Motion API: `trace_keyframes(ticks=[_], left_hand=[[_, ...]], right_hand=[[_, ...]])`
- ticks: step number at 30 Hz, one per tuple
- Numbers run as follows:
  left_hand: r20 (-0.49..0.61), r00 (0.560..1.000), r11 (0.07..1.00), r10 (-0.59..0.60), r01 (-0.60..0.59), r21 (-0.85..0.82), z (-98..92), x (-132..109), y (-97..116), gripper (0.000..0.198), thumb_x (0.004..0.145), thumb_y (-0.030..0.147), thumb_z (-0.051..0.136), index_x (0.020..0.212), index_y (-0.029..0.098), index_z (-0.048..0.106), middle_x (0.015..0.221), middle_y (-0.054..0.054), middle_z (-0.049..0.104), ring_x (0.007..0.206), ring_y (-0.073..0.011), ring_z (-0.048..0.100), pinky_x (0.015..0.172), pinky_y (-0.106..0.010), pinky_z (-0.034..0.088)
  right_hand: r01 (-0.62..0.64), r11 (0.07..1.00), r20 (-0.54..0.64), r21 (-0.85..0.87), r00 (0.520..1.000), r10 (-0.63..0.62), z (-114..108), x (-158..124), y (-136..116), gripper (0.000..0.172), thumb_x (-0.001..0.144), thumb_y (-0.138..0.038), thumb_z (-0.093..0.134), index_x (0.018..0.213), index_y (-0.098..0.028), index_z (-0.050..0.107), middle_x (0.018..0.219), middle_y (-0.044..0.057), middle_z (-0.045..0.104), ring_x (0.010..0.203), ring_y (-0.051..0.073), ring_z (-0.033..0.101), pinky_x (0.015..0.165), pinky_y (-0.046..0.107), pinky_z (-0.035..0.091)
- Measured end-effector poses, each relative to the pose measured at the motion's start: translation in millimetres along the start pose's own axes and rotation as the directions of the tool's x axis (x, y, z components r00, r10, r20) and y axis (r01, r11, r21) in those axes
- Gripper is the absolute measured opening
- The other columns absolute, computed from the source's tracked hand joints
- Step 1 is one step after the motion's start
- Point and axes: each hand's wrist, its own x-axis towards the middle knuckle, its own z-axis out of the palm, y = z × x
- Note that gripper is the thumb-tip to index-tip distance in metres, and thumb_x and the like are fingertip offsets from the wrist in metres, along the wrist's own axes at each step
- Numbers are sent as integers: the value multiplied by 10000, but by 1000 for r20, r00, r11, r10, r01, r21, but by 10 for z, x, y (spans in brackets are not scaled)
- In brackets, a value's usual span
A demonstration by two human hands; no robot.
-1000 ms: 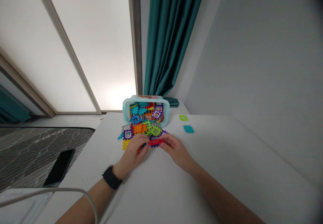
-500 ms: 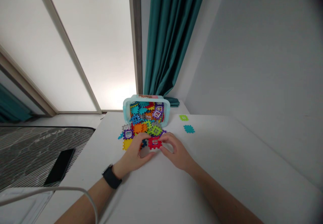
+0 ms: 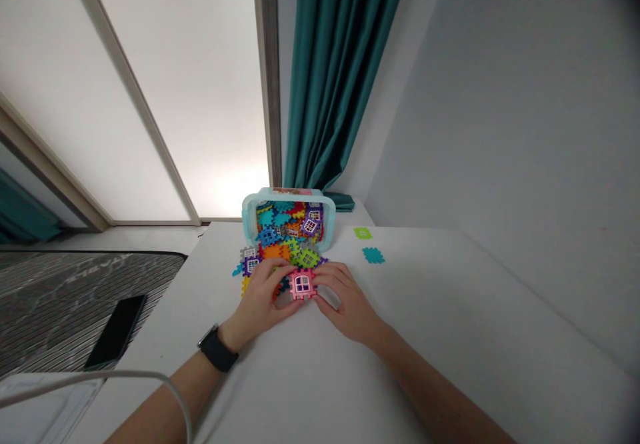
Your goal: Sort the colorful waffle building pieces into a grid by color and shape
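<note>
Both my hands meet over a small pink square window tile (image 3: 302,285) held upright on the white table (image 3: 450,337). My left hand (image 3: 263,295), with a black watch (image 3: 216,349) on its wrist, pinches the tile's left edge. My right hand (image 3: 345,297) grips its right edge. Right behind them lies a pile of colourful interlocking tiles (image 3: 280,254) spilling from a light blue plastic box (image 3: 249,217) tipped on its side.
A green tile (image 3: 363,233) and a teal tile (image 3: 373,255) lie apart to the right. A black phone (image 3: 117,330) rests on the striped surface at left. A white cable (image 3: 150,381) crosses the near left. A teal curtain (image 3: 340,77) hangs behind the box.
The piece between my hands was flat and red edge-on; it now stands upright showing a pink window face. Both hands drew slightly closer together around it.
</note>
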Motion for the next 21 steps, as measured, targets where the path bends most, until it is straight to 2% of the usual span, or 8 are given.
trace_keyframes(ticks=[6, 14, 21], left_hand=[[-25, 999, 996, 28, -26, 80, -2, -7, -54, 484, 801, 411, 775, 1227, 237, 625, 1203, -132, 595, 1115, -302, 579, 946, -470, 488], [9, 1000, 1000, 5, -5, 1, 14, -33, -12, 477, 817, 397, 764, 1242, 241, 614, 1197, -125, 600, 1103, -281, 600, 951, -444, 518], [24, 1000, 1000, 8, -8, 2, 40, 20, 12, 491, 853, 406, 730, 1282, 231, 570, 1215, -133, 588, 1140, -286, 591, 983, -458, 516]], right_hand=[[8, 1000, 6, -20, 1000, -8, 14, -17, 6, 328, 889, -221, 659, 1205, -268, 585, 1339, 108, 619, 1279, 268, 550, 1105, 521, 436], [57, 997, 17, -55, 998, -57, -10, -5, -21, 423, 894, -205, 664, 1301, -275, 575, 1310, 105, 650, 1282, 275, 561, 1099, 527, 462], [54, 996, 0, -76, 999, -54, -44, 9, 1, 472, 921, -226, 651, 1373, -279, 524, 1344, 100, 631, 1284, 262, 549, 1089, 508, 472]])
